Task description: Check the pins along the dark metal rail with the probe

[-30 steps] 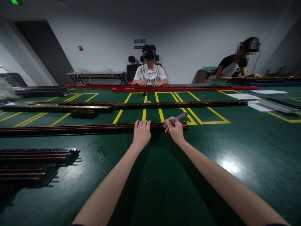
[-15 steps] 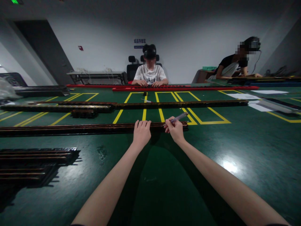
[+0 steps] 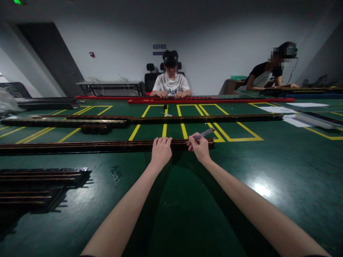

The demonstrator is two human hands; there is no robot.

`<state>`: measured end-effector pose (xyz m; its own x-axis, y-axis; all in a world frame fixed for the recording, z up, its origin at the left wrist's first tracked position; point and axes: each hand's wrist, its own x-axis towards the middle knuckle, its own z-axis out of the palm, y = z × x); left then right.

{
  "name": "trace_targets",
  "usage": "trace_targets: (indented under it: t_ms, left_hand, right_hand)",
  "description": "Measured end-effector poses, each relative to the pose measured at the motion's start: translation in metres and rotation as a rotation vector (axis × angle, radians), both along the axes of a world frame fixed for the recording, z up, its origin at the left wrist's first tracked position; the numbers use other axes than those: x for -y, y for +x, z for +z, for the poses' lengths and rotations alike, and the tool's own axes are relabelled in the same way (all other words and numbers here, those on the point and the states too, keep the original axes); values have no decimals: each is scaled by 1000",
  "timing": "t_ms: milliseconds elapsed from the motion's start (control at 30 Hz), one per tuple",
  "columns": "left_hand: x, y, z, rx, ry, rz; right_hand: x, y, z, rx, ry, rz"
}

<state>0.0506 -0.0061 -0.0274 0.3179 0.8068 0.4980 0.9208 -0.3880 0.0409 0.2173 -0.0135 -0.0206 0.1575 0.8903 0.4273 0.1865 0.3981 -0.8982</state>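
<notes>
Several bars lay under the left hand, its grip unclear; the right hand pinched a tool, which might slip if the bars rolled or shifted.

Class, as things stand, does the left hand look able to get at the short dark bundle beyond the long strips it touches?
Probably yes: the left hand rests on the long strips, and the short dark bundle lies past them to the left, with nothing tall between.

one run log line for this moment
left hand: on long dark strips; right hand: holding slim tool; nearby: co-worker seated opposite
</notes>
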Motion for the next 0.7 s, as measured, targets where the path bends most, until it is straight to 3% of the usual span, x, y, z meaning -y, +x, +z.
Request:
trace_targets:
  t_ms: [700]
  left_hand:
    - [0, 0, 0, 4, 4, -5]
  right_hand:
    - [0, 0, 1, 4, -27, -2]
